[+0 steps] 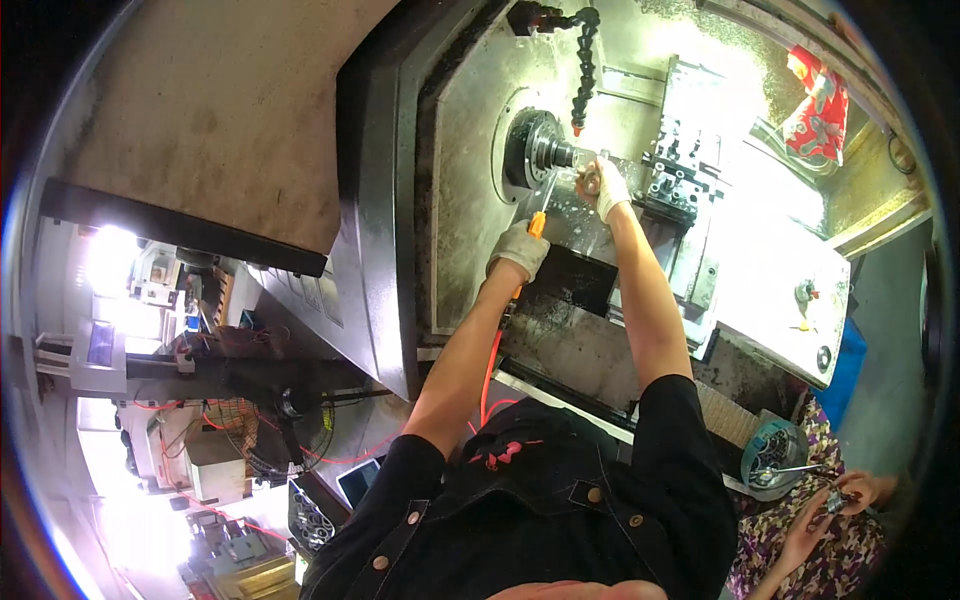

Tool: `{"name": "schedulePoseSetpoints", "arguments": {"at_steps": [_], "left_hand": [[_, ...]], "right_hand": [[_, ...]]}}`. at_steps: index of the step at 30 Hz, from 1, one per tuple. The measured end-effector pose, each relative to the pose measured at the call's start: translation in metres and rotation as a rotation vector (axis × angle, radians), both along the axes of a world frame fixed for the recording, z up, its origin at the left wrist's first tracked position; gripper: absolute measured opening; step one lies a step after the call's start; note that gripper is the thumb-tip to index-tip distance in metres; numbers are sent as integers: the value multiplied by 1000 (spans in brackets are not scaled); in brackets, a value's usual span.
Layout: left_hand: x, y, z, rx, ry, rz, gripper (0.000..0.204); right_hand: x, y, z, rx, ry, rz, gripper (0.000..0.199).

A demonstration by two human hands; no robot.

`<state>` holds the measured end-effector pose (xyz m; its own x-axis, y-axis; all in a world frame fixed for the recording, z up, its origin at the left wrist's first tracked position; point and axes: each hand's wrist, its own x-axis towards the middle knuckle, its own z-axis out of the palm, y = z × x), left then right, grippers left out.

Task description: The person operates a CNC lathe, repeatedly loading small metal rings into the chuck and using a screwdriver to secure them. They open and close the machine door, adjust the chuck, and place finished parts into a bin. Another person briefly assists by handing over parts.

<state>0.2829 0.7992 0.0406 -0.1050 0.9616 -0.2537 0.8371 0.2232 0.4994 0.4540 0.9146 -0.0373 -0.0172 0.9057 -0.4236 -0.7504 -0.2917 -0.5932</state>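
Note:
My left hand (516,252), in a pale work glove, is closed round an orange air blow gun (537,225). Its thin metal nozzle points up toward the spindle chuck (537,150) of a lathe, and a red hose (489,375) trails below. Just right of the chuck, my right hand (609,190), gloved too, has its fingers curled round a small round metal part (592,183). That part looks ring-shaped; the fingers and glove cover some of it. Whether it touches the chuck's end I cannot tell.
A black jointed coolant hose (585,75) hangs above the chuck. To the right stands a tool block (680,180), with a red bag (815,110) beyond. At lower right, a co-worker's hands (838,500) hold a small metal part beside a bucket (762,452) of metal pieces.

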Motion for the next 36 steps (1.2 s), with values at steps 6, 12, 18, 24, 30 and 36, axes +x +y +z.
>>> {"name": "schedulePoseSetpoints", "arguments": {"at_steps": [6, 12, 18, 24, 30, 36], "left_hand": [[21, 15, 12, 29, 77, -67, 33], [16, 12, -6, -164, -129, -105, 31], [27, 12, 12, -28, 127, -69, 30], [26, 12, 25, -75, 281, -77, 32], [30, 17, 36, -92, 345, -96, 29], [32, 2, 30, -46, 189, -113, 30]], "right_hand": [[9, -15, -19, 81, -344, 83, 27], [7, -21, -7, 157, -321, -89, 23], [5, -17, -14, 225, -216, -110, 19], [-1, -17, -10, 215, -230, -89, 21], [-8, -17, -5, 251, -305, -163, 42], [-9, -8, -4, 356, -292, -165, 64]]}}
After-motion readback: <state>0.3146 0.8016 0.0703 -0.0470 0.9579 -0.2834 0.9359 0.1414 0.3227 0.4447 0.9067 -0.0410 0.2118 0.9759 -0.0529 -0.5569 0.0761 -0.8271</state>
